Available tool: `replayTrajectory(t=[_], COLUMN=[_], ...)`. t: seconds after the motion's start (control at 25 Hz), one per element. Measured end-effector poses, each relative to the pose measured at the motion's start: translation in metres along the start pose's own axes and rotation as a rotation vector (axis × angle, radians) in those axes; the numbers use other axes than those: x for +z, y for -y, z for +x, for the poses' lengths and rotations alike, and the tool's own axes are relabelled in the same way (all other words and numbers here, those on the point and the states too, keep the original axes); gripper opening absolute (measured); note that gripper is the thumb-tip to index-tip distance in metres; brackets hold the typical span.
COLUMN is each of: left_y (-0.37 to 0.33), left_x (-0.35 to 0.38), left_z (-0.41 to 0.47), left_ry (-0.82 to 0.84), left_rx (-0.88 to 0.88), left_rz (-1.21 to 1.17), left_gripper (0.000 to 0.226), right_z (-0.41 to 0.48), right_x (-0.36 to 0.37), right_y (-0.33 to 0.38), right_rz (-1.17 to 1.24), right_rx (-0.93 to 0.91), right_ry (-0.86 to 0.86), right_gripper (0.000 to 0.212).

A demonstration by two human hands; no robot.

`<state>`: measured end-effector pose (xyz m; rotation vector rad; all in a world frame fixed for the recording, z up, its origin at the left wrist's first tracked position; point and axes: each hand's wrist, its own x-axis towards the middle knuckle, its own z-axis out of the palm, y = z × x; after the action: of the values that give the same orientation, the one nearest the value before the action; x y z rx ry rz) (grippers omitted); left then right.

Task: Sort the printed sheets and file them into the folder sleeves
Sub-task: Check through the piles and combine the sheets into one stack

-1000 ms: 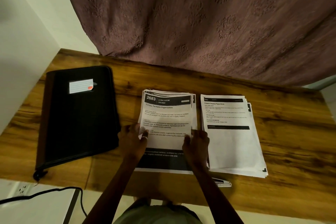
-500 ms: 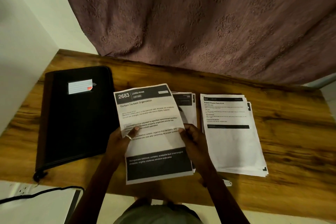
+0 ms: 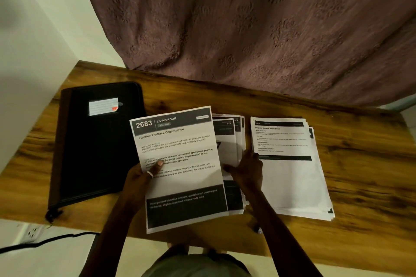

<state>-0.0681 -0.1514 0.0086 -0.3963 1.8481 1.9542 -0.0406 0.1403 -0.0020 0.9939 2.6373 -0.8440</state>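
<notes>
My left hand (image 3: 141, 174) pinches the left edge of a printed sheet (image 3: 180, 164) headed "2683 Living Room", lifted and tilted over the table. To its right my right hand (image 3: 248, 170) rests on the middle stack of printed sheets (image 3: 231, 137), fingers spread toward the lifted sheet; how its fingers lie is partly hidden. A second stack of sheets (image 3: 290, 177) lies further right. The black zipped folder (image 3: 94, 141), shut and bearing a white label, lies on the left of the wooden table (image 3: 360, 175).
A maroon curtain (image 3: 247, 29) hangs behind the table. White wall stands on the left, with a socket (image 3: 31, 233) and a black cable (image 3: 45, 242) below the table's front edge. A small object (image 3: 258, 229) pokes out under my right forearm.
The top sheet has come off the middle stack and moved left toward the folder in my left hand. My right hand has let it go and settled on the stack.
</notes>
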Motion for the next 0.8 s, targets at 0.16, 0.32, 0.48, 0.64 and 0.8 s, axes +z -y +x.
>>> replayTrajectory(t=[0.16, 0.32, 0.48, 0.64, 0.8], left_y=[0.002, 0.002, -0.001, 0.000, 0.002], left_x=[-0.006, -0.007, -0.009, -0.011, -0.011], left_z=[0.000, -0.002, -0.002, -0.002, 0.002], left_ry=[-0.017, -0.025, -0.026, -0.060, -0.108], left_rx=[-0.013, -0.020, 0.010, 0.043, 0.074], left_rz=[-0.015, -0.036, -0.025, -0.013, 0.020], left_gripper=[0.026, 0.027, 0.027, 0.025, 0.020], right_z=[0.011, 0.018, 0.013, 0.004, -0.004], right_x=[-0.002, -0.014, -0.036, -0.067, -0.101], right_y=[0.001, -0.014, -0.024, -0.029, -0.033], right_rz=[0.172, 0.267, 0.277, 0.310, 0.531], right_rx=[0.047, 0.058, -0.014, -0.162, -0.117], right_ry=[-0.010, -0.035, -0.162, -0.308, -0.328], right_gripper=[0.075, 0.050, 0.035, 0.026, 0.025])
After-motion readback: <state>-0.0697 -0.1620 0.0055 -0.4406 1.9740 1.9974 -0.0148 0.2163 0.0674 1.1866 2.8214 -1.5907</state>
